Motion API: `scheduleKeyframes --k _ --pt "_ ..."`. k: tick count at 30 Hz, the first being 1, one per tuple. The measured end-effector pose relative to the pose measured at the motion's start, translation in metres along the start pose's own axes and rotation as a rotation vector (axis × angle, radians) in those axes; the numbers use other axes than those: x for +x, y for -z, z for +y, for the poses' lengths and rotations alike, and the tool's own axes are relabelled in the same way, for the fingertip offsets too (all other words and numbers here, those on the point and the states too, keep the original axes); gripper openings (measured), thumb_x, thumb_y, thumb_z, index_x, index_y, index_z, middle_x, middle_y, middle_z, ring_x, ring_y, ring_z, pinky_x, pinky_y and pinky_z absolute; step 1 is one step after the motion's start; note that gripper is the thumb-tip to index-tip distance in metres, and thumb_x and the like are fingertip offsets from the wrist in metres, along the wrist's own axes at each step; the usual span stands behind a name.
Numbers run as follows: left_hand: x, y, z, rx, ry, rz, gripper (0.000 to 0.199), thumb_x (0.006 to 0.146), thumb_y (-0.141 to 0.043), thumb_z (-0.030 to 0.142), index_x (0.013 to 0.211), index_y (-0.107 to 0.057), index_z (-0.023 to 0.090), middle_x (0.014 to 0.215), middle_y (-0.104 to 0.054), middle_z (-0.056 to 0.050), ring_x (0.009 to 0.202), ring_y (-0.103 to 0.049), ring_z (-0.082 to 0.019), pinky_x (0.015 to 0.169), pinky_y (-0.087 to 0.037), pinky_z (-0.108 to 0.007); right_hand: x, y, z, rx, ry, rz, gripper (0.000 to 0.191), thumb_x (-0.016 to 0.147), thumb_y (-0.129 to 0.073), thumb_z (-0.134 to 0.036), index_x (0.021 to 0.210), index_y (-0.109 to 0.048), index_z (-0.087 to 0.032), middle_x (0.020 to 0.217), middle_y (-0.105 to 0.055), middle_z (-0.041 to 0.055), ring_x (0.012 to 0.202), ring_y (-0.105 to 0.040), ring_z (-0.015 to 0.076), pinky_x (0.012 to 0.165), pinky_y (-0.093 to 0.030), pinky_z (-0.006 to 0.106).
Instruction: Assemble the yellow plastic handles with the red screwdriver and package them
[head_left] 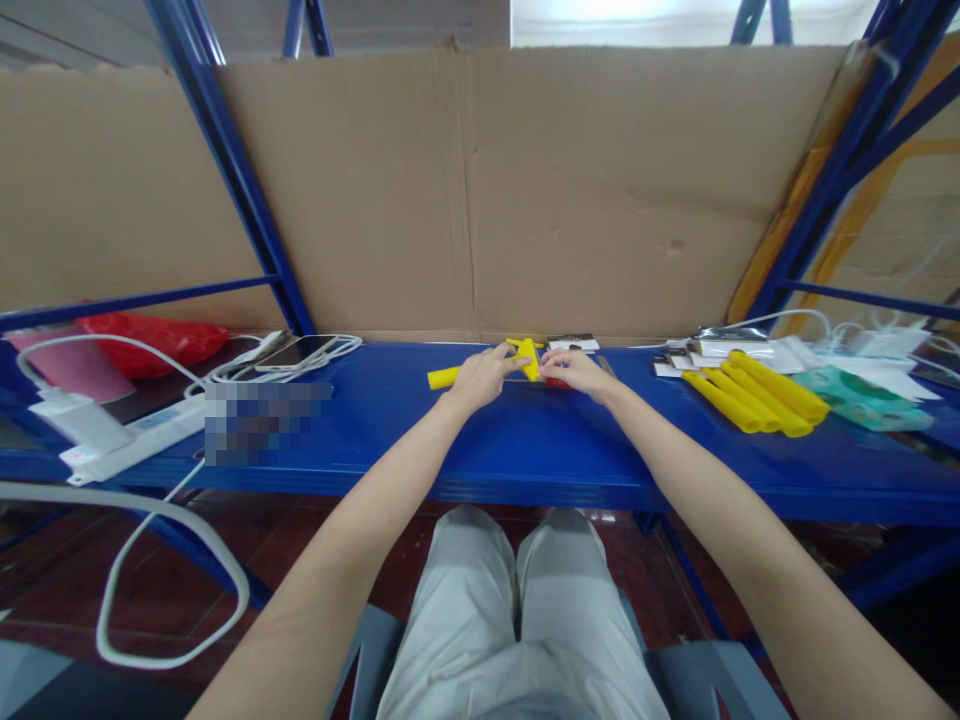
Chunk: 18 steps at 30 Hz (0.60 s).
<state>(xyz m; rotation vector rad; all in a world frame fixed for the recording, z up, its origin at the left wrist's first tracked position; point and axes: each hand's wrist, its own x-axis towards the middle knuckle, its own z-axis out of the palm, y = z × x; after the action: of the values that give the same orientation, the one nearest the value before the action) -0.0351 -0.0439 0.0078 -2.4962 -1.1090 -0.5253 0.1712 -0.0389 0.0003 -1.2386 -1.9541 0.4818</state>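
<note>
Piece (pixel 531 362), yellow: centre of frame. Left hand (pixel 478 380): fingers pinching it. Right hand (pixel 577 372): fingers bent at its right edge, my grip unclear. Handling: seems light, thin, pliable, perhaps slippery; best held near ends.

You're facing matt brown cardboard (pixel 600 190); smooth, painted-looking blue tabletop (pixel 555 450) is reflecting softly; yellow tubes (pixel 757 395) are showing a smooth, plastic-looking sheen; red bag (pixel 161 340) is looking glossy.
</note>
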Motion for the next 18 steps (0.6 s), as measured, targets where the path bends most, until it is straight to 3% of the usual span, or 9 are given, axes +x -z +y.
scheduleKeyframes --k 5,7,10,12,15,18 --pt "-0.001 0.005 -0.002 -0.025 0.048 0.032 0.049 0.092 -0.041 0.013 0.132 -0.055 0.037 0.133 -0.053 -0.005 0.105 -0.061 -0.02 0.084 -0.049 -0.031 -0.001 0.016 0.001 0.071 -0.197 0.175 0.023 0.081 -0.057 -0.031 0.087 -0.073 -0.016 0.104 -0.07 0.0071 0.096 -0.061 0.0185 0.086 -0.046 0.03" --pt "-0.001 0.006 -0.002 -0.037 0.059 0.032 0.049 0.092 -0.041 0.013 0.132 -0.055 0.037 0.133 -0.053 -0.005 0.106 -0.061 -0.02 0.085 -0.049 -0.031 -0.004 0.031 0.004 -0.059 -0.298 0.262 0.03 0.086 -0.051 -0.033 0.097 -0.072 -0.015 0.104 -0.07 0.0092 0.1 -0.061 0.0222 0.085 -0.046 0.033" --pt "-0.001 0.007 -0.003 -0.054 0.071 0.028 0.047 0.092 -0.041 0.015 0.132 -0.055 0.036 0.133 -0.053 -0.005 0.108 -0.06 -0.021 0.085 -0.049 -0.031 -0.011 0.053 0.013 -0.443 -0.465 0.361 0.031 0.088 -0.048 -0.032 0.098 -0.073 -0.016 0.11 -0.069 0.0143 0.114 -0.054 0.0311 0.091 -0.043 0.044" --pt "-0.001 0.006 -0.003 -0.064 0.073 0.034 0.047 0.093 -0.041 0.015 0.132 -0.055 0.036 0.133 -0.053 -0.005 0.109 -0.06 -0.021 0.085 -0.049 -0.03 -0.016 0.064 0.021 -0.578 -0.61 0.355 0.034 0.089 -0.047 -0.032 0.102 -0.073 -0.015 0.119 -0.065 0.0175 0.122 -0.049 0.0347 0.096 -0.039 0.05" --pt "-0.001 0.007 -0.003 -0.078 0.076 0.042 0.046 0.093 -0.041 0.016 0.133 -0.055 0.036 0.133 -0.053 -0.005 0.108 -0.06 -0.02 0.085 -0.049 -0.03 -0.02 0.073 0.032 -0.603 -0.815 0.305 0.041 0.089 -0.049 -0.037 0.117 -0.067 -0.013 0.127 -0.059 0.021 0.125 -0.048 0.0361 0.098 -0.04 0.05" --pt "-0.001 0.007 -0.002 -0.092 0.083 0.039 0.045 0.094 -0.042 0.016 0.132 -0.055 0.035 0.133 -0.053 -0.005 0.108 -0.06 -0.02 0.084 -0.049 -0.031 -0.02 0.075 0.042 -0.599 -0.891 0.274 0.049 0.088 -0.051 -0.04 0.125 -0.062 -0.01 0.128 -0.058 0.0236 0.124 -0.05 0.0355 0.097 -0.042 0.048"
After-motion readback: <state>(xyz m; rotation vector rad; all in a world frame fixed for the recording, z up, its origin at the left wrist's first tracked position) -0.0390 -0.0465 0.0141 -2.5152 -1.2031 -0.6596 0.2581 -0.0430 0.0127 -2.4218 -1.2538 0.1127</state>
